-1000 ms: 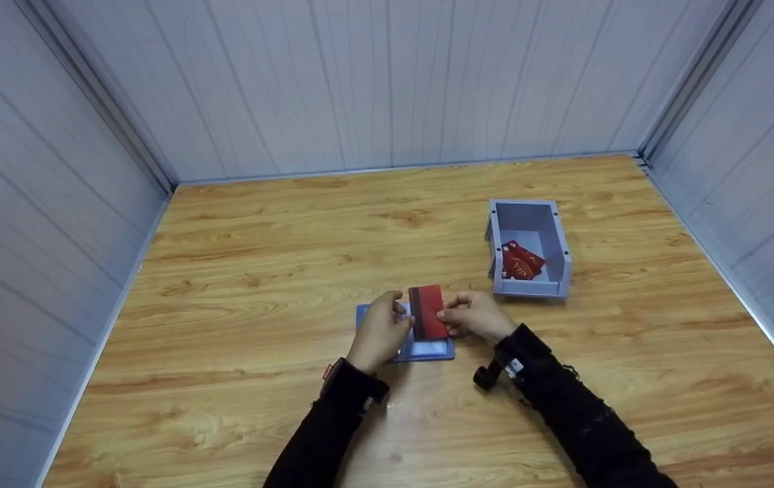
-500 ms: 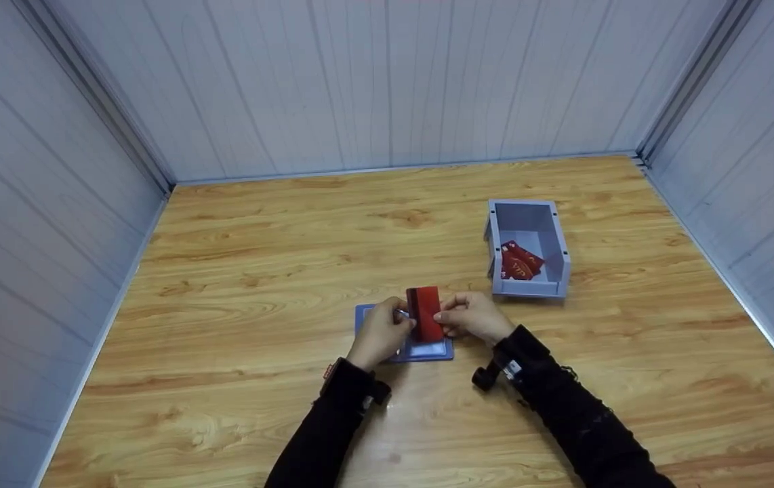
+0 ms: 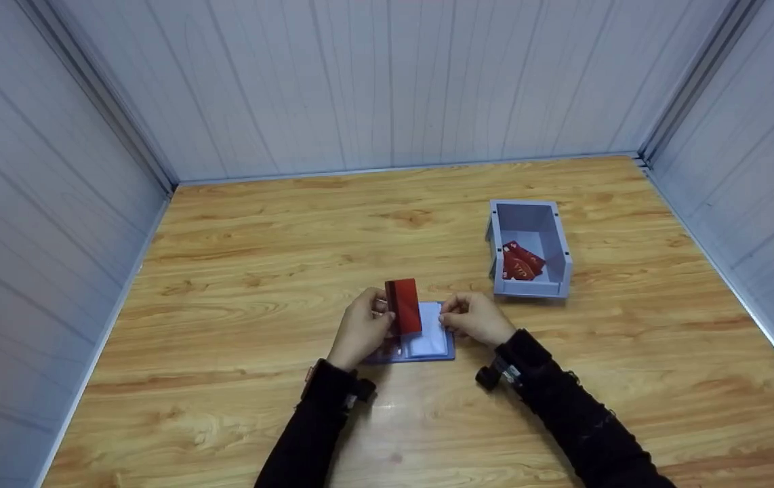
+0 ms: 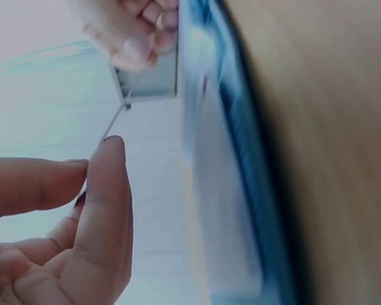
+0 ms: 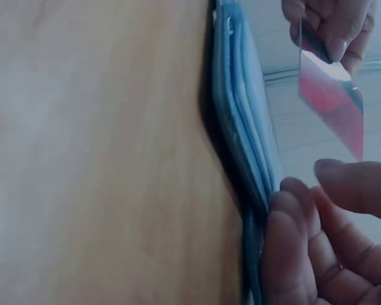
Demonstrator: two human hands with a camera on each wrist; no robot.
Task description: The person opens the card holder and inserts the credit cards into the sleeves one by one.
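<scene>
A red card (image 3: 406,306) with a dark stripe is tilted up over a blue card holder (image 3: 428,346). My left hand (image 3: 358,327) pinches the card at its striped edge between thumb and fingers. The holder lies spread on the table, its clear sleeves stacked on the right half. At the holder's right edge is my right hand (image 3: 478,317), its fingers loosely bent. In the right wrist view, the fingertips of that hand (image 5: 324,241) touch the sleeve edges, the thumb stands apart from them, and the card (image 5: 333,108) is beyond.
A grey bin (image 3: 531,289) stands to the right, behind the right hand, with several red cards (image 3: 521,264) inside. Pale panel walls (image 3: 387,88) enclose the wooden table (image 3: 258,237) at the back and both sides.
The right hand has let go of the red card. The left hand has moved slightly left with it, uncovering the sleeves on the holder's right half.
</scene>
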